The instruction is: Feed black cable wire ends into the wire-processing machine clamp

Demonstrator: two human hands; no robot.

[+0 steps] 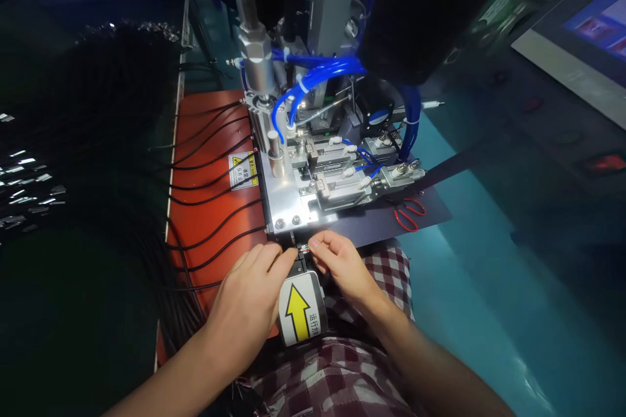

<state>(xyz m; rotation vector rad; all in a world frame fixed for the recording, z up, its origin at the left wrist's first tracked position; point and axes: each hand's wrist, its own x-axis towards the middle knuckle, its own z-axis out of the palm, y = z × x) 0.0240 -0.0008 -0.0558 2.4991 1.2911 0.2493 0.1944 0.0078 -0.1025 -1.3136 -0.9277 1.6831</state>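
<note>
My right hand (340, 262) pinches a small shiny piece (304, 249) with a metallic look, perhaps a cable end, between thumb and fingertips. Beside it, my left hand (257, 277) is closed, with its thumb and fingertips at the black fixture (297, 267) along the machine's near edge. What the left fingers hold is hidden under the hand. Directly in front of both hands stands the machine's metal plate (288, 199). Below the fingertips is a white label (299, 313) with a yellow arrow.
Black cables (215, 194) lie spaced across the orange surface (195, 221) at left, with a dark cable bundle hanging beyond. Blue air tubes (327, 66) arch over the pneumatic cylinders (342, 186). Red-handled scissors (409, 215) lie on the dark plate at right. A screen (601, 19) stands far right.
</note>
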